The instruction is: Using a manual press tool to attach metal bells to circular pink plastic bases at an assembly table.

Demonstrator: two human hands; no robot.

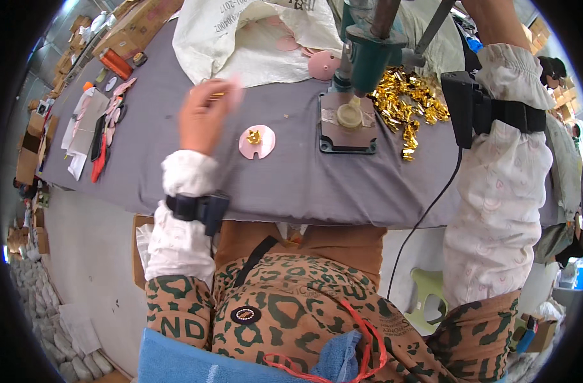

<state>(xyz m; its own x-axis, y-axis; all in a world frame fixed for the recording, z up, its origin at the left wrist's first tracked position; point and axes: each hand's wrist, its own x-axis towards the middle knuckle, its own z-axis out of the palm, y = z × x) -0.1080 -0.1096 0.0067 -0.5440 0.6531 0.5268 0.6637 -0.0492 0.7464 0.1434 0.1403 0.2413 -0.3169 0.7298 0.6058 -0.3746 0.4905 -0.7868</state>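
Note:
My left hand is raised over the left part of the table, its fingers closed and smeared by motion. At its fingertips shows the blurred edge of a pink disc, with a gold glint by the fingers. To the right lies a flat pink disc with a notch in its rim and a crumpled gold foil piece on it. A green press stands at the back, above a base plate bearing a round pale die. Beyond the top edge, my right hand is cut off; only its wrist and sleeve show.
Shiny gold foil pieces are heaped right of the press. Behind, a white woven sack holds several pink discs. Scissors with red handles, papers and a red-brown cylinder lie at the left. A black cable hangs from my right wrist.

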